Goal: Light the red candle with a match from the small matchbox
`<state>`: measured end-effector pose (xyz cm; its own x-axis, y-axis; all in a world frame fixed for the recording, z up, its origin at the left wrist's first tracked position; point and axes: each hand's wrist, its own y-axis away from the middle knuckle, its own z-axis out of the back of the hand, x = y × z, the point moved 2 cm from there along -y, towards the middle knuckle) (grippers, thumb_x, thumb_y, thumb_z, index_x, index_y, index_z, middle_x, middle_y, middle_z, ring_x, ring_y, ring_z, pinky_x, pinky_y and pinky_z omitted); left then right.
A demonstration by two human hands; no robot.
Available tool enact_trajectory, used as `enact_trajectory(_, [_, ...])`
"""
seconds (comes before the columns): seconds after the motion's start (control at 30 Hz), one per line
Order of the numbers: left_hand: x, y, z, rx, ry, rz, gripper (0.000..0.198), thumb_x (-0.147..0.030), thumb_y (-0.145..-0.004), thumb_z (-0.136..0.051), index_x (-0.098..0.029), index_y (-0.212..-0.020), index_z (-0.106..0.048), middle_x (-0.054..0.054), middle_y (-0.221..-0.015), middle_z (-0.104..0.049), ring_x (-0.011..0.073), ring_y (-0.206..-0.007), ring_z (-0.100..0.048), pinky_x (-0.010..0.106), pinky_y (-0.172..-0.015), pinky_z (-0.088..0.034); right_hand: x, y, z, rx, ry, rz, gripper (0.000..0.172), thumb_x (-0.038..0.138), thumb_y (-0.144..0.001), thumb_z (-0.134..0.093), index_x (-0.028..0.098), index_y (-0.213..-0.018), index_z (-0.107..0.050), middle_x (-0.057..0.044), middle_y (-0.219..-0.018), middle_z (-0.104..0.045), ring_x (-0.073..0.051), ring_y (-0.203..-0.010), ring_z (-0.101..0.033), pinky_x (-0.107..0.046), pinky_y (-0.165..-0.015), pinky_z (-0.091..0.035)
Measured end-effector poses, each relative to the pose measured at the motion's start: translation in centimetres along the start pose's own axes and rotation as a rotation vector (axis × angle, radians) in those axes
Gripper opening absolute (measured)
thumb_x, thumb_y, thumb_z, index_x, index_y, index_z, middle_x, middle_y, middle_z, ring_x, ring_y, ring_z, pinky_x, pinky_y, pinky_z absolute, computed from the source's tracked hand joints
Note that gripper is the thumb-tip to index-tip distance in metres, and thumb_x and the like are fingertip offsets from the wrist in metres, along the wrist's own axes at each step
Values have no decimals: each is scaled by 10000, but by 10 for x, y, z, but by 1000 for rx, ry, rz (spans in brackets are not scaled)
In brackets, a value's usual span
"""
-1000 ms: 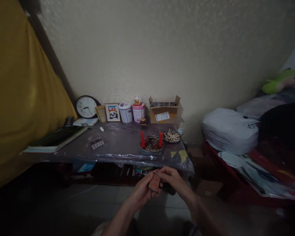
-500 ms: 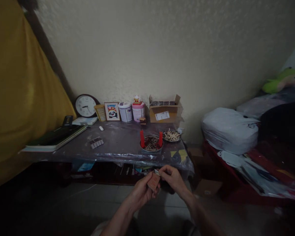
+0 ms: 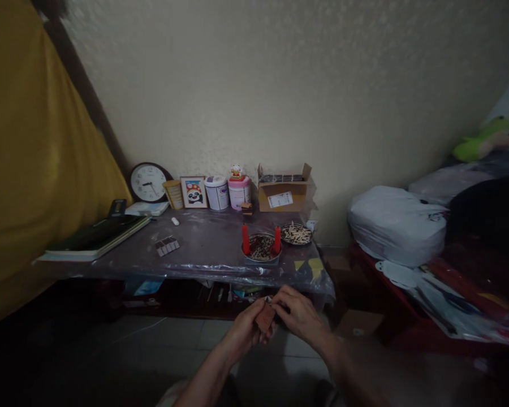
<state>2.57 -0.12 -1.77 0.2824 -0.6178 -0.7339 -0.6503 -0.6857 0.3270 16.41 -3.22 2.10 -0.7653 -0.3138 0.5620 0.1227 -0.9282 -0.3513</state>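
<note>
My left hand (image 3: 246,329) is closed around a small reddish-brown matchbox (image 3: 265,317), which I hold tilted in front of the table's near edge. A whitish bit shows at the box's upper end. My right hand (image 3: 299,314) has its thumb and forefinger pinched together at that end, touching or almost touching the box. What lies between those fingertips is too small and dark to make out. Beyond the hands, a metal bowl (image 3: 261,260) of burnt matches has two red candles, the left candle (image 3: 245,239) and the right candle (image 3: 277,240), standing at its sides.
A dish of matches (image 3: 296,233) stands right of the bowl. A row of matchboxes (image 3: 167,246) lies left on the plastic-covered table (image 3: 207,237). Behind are a clock (image 3: 148,182), a picture frame (image 3: 194,193), tins and a cardboard box (image 3: 282,198). A yellow curtain (image 3: 46,158) hangs left.
My right hand has shifted slightly and curled closer over the box's upper end. The matchbox has turned a little in my left hand, and less of the whitish bit shows.
</note>
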Motion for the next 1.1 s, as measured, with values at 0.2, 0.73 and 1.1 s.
enact_trajectory(0.2, [2, 0, 0, -8, -91, -7, 343, -452, -792, -497, -129, -886, -567, 26, -561, -601, 101, -416, -510, 193, -389, -304, 3, 1, -1, 7, 34, 9, 121, 163, -821, -495, 225, -746, -567, 16, -764, -543, -135, -721, -543, -223, -645, -419])
enact_trajectory(0.73, [-6, 1, 2, 16, -167, -82, 566, -456, -817, -427, -192, -1311, -343, 20, -604, -615, 109, -343, -498, 193, -330, -262, -12, -4, 4, -81, -213, -65, 185, 152, -818, -489, 226, -910, -631, -4, -837, -607, -146, -790, -589, -251, -722, -454])
enact_trajectory(1.1, [-5, 2, -1, 36, -166, -91, 553, -428, -838, -400, -171, -1319, -311, 29, -631, -620, 100, -358, -497, 192, -337, -288, -7, -3, 0, -46, -122, 30, 186, 155, -852, -466, 232, -862, -636, -7, -846, -538, -133, -794, -563, -243, -744, -453])
